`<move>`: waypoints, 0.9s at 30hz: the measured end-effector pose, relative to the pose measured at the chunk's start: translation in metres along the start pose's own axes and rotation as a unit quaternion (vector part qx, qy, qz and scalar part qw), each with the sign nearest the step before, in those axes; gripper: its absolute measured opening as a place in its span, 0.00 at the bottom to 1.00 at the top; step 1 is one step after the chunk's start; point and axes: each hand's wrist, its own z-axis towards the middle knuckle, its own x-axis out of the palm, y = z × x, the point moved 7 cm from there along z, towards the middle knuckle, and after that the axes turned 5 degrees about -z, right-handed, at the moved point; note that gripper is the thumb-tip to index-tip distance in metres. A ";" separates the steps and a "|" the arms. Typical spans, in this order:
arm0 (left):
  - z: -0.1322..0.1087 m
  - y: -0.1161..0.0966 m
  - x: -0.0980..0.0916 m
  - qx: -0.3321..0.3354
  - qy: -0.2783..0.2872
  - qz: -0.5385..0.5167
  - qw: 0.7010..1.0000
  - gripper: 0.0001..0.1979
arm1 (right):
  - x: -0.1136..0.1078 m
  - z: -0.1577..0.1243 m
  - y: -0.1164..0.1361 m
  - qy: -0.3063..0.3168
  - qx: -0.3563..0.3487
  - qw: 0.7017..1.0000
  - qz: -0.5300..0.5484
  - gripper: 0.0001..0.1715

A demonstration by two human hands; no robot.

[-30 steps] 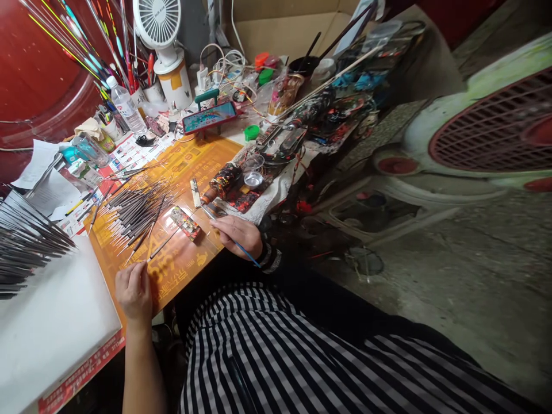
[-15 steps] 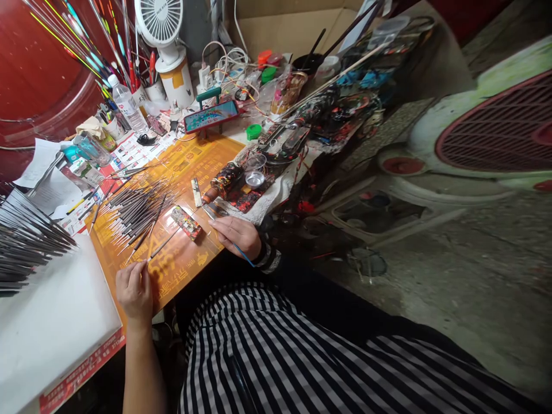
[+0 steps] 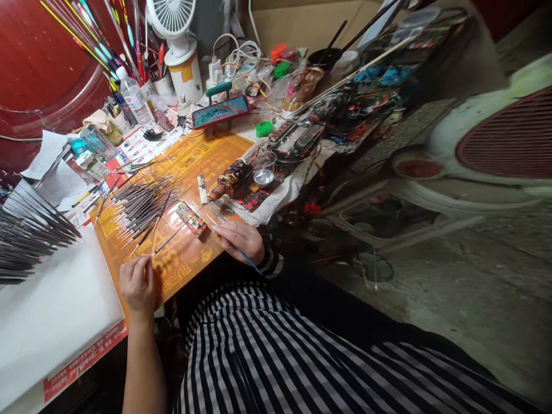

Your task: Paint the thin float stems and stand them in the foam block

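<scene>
My left hand (image 3: 138, 282), at the near edge of the orange mat (image 3: 196, 261), pinches the near end of a thin dark fishing float (image 3: 170, 237). The float's far end reaches a small paint-spattered block (image 3: 191, 219). My right hand (image 3: 241, 240) is closed around a slim paintbrush (image 3: 250, 263) with a blue handle, to the right of the block. The brush tip is too fine to make out. Just beyond these fingers lies a flat grey blade-like piece (image 3: 219, 211). Left of the block is a heap of similar dark floats (image 3: 140, 207).
A white foam block (image 3: 56, 328) with many dark floats (image 3: 34, 236) stands at left. Behind are a phone (image 3: 221, 111) on a stand, a white fan (image 3: 172, 17) and a water bottle (image 3: 134, 98). Paint-smeared tools and a clear cup (image 3: 263, 177) lie at right.
The view has shifted, so the table sits farther right in the picture. My right hand has drawn the brush slightly back towards me. My left hand still pinches the float.
</scene>
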 end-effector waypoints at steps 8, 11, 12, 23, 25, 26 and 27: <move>-0.005 -0.002 0.001 -0.011 0.000 -0.001 1.000 0.08 | 0.028 -0.010 0.027 0.047 -0.005 0.998 0.030 0.27; -0.005 -0.002 0.001 -0.011 0.002 -0.003 1.000 0.08 | 0.032 -0.012 0.025 0.068 -0.006 0.998 0.003 0.23; -0.005 -0.002 0.001 -0.011 0.002 -0.003 1.000 0.08 | 0.032 -0.012 0.025 0.074 -0.006 0.997 -0.004 0.22; -0.006 0.000 0.001 -0.021 0.007 -0.005 1.000 0.08 | 0.031 -0.008 0.028 0.059 -0.011 0.998 -0.005 0.29; -0.006 0.000 0.001 -0.021 0.005 -0.005 1.000 0.08 | 0.029 -0.006 0.029 0.051 -0.016 0.999 -0.004 0.32; -0.006 0.000 0.001 -0.021 0.005 -0.005 1.000 0.08 | 0.030 -0.006 0.029 0.051 -0.016 0.999 -0.003 0.32; -0.005 0.000 0.001 -0.020 0.005 -0.006 1.000 0.08 | 0.030 -0.006 0.029 0.053 -0.014 0.998 -0.002 0.32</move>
